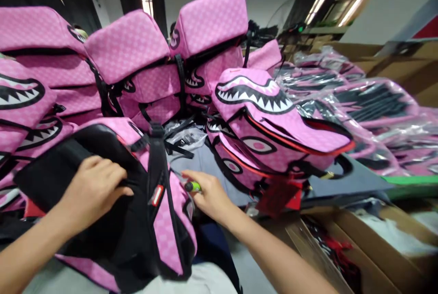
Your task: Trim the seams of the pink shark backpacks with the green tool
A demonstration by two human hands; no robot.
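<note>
A pink checked backpack (pixel 174 234) leans close in front of me, its black padded back and black shoulder strap (pixel 158 166) facing me. My left hand (pixel 99 182) lies over the black back panel, fingers curled onto the fabric and thumb sticking out to the right. Beside the backpack's right edge, my right hand (pixel 210 193) is closed round a small tool with a lime-green and black end (pixel 192 186). The rest of that tool is hidden in the fist. A red and white label sits on the strap.
Stacked pink backpacks (pixel 128 47) stand behind and to the left. Two with shark-mouth prints (pixel 255 95) lie on the grey tabletop (pixel 356 180) at right. Bagged backpacks (pixel 372 97) pile up at far right. An open cardboard box (pixel 366 248) sits at lower right.
</note>
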